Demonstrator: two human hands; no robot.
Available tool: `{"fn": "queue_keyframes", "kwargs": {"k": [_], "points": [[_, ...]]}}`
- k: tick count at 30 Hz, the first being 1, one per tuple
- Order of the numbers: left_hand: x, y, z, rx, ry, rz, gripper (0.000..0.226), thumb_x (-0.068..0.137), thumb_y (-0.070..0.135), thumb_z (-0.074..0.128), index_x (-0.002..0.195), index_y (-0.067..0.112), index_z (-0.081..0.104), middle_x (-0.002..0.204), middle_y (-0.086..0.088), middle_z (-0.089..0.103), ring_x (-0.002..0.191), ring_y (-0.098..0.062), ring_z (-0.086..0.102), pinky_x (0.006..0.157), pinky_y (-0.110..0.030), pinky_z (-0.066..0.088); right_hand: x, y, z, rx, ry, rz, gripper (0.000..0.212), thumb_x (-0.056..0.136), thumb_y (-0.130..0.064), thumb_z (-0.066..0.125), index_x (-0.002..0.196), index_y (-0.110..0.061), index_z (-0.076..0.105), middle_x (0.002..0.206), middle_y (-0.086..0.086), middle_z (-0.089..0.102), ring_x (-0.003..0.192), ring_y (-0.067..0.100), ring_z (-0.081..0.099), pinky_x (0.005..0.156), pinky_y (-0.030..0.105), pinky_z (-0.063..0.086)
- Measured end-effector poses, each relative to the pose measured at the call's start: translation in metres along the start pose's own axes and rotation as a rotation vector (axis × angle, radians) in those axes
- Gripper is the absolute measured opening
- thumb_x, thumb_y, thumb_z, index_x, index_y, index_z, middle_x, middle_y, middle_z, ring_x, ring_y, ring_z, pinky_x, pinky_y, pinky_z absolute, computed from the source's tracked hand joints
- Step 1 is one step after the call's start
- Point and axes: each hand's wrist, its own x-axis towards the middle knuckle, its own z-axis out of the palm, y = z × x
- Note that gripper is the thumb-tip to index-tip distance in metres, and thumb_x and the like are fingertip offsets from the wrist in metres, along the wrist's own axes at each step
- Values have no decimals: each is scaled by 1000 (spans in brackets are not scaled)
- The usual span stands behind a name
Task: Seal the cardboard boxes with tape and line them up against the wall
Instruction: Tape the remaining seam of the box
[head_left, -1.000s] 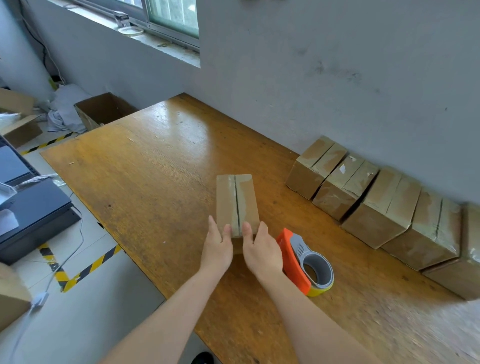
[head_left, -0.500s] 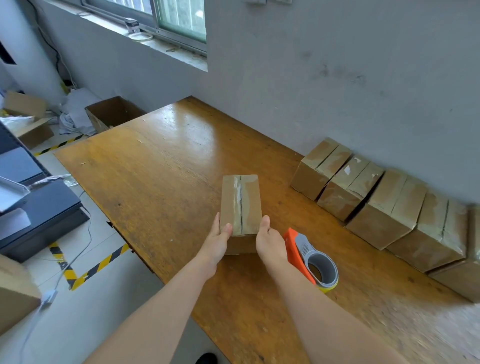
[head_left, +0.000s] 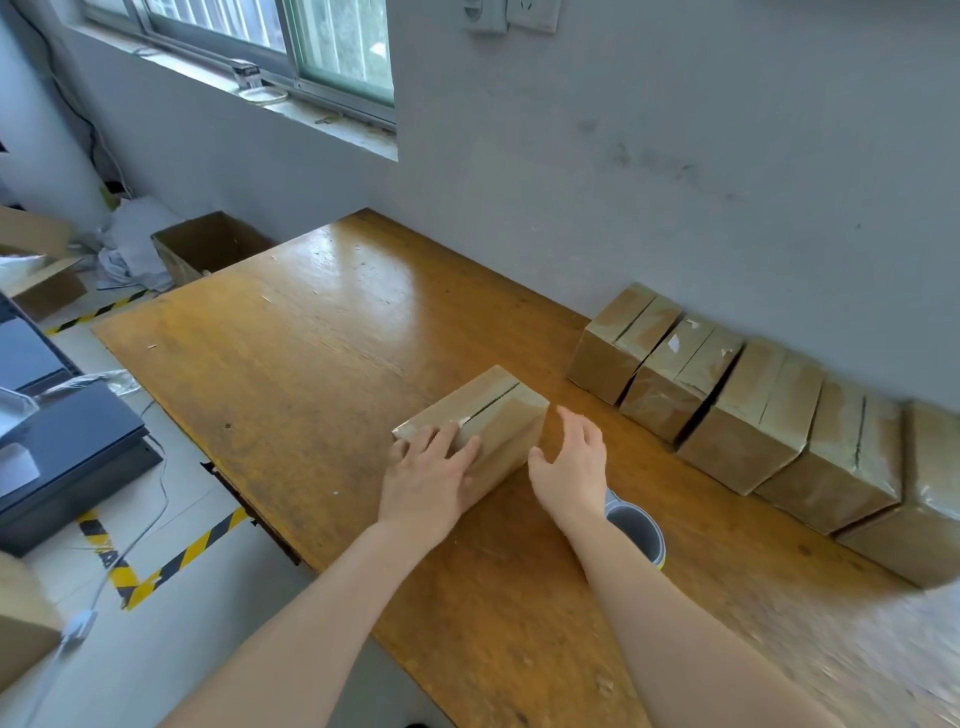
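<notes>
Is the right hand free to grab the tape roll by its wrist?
Probably yes. The right hand is open and holds nothing, and the tape dispenser sits on the table right beside its wrist, partly hidden by it. Nothing lies between them.

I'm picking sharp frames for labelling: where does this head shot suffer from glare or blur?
Head view: light from the window puts a pale glare patch on the far part of the table; head view, lower right: the wood grain smears with blur; the box under the left hand is clear, its seam readable.
</notes>
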Motion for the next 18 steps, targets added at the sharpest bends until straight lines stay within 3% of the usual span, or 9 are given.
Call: {"fn": "queue_keyframes", "kwargs": {"k": [2,3,5,7,9,12,15,18], "points": [[2,-22,-2,-5,-18,84,57,95,10,51,147,31,40,158,2,28,145,-23,22,115,-42,19,5,-5,-2,49,-138,-1,73,95,-13,55,156,-28,18,164,0,12,149,22,15,113,37,31],[3,-34,-5,3,-19,114,63,91,1,52,145,30,43,158,1,29,145,-23,21,116,-43,19,7,-6,-1,90,-183,9,76,95,-11,54,157,-29,13,164,0,13,148,22,19,111,37,34],[2,-51,-8,16,50,60,65,84,-6,57,139,28,53,151,-6,39,140,-28,29,111,-45,30,6,-8,4,178,-216,33,73,94,-11,54,156,-24,18,156,1,35,134,21,42,98,31,46],[1,-51,-11,-1,73,-109,52,89,6,56,136,27,53,140,-7,42,129,-28,37,99,-40,39,1,-10,10,220,-224,41,64,92,-13,57,150,-22,32,138,1,55,107,13,58,81,24,49],[6,-40,-12,-112,-17,-265,47,99,32,45,145,22,41,143,-7,35,129,-26,34,101,-39,38,-9,-11,17,232,-271,47,62,90,-15,58,147,-24,37,119,-3,63,94,7,61,71,21,51],[16,-30,-9,-277,-153,-395,85,92,66,39,155,16,14,161,-7,7,146,-28,11,115,-44,23,-20,-11,22,250,-276,16,48,89,-14,58,136,-24,52,96,-8,67,88,8,64,73,21,54],[20,-33,-6,-437,-212,-351,92,90,62,49,157,17,3,163,3,-12,150,-22,-2,119,-44,14,-22,-10,19,157,-215,-36,27,92,-18,59,118,-26,63,94,-12,66,85,6,63,67,15,50],[24,-38,-7,-582,-250,-309,87,93,50,55,157,20,4,162,10,-14,150,-16,-2,120,-43,14,-18,3,11,-19,-13,-38,22,93,-24,61,115,-22,63,107,-7,64,96,8,59,76,22,53]]}}
